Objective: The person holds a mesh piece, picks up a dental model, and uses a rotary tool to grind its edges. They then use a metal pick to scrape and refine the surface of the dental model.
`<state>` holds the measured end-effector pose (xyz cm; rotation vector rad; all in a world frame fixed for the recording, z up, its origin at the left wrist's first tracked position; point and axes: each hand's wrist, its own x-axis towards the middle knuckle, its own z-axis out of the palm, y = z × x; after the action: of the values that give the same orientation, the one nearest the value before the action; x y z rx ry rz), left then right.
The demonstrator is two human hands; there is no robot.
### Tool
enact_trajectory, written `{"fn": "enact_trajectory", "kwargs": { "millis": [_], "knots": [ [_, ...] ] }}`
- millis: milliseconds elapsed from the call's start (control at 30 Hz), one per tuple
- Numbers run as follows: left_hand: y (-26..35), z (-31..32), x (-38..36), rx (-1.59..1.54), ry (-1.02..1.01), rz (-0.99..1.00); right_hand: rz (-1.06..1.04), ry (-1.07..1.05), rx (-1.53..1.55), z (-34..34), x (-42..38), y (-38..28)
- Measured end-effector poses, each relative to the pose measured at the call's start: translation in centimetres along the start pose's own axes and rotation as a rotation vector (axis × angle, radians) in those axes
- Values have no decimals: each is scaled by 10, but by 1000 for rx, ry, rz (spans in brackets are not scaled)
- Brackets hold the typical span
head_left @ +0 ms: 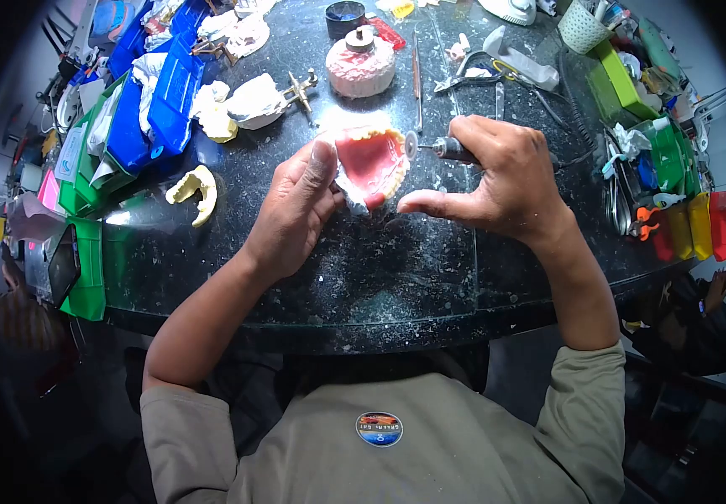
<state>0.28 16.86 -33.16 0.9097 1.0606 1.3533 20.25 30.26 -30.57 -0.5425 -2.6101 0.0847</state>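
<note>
My left hand grips a denture with a pink base and a row of pale teeth along its edge. The thumb lies over its left side, and the other fingers are partly hidden beneath. In my right hand is a rotary handpiece, its body held under curled fingers while the thumb stretches toward the denture. A small round cutting disc on its tip stands right at the denture's right edge, beside the teeth.
Behind the denture stands a pink-and-white round mould. A yellowish arch-shaped piece lies at left, near blue bins. Pliers and a slim tool lie at the back. Coloured bins line the right side.
</note>
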Motion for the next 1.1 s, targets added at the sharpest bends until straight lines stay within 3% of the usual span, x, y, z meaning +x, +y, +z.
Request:
{"fn": "enact_trajectory", "kwargs": {
  "millis": [433, 633, 733, 1100],
  "knots": [
    [-2, 0, 1, -95, -67, 18, -8, 16, -47, 8, -3, 3],
    [-4, 1, 3, -147, 34, -74, -17, 17, -30, 10, -3, 4],
    [-8, -11, 4, -218, -130, -52, -17, -7, -40, 9, -3, 4],
    [-3, -3, 2, -188, -72, -70, -39, -8, -33, 9, -4, 1]
  ]
}}
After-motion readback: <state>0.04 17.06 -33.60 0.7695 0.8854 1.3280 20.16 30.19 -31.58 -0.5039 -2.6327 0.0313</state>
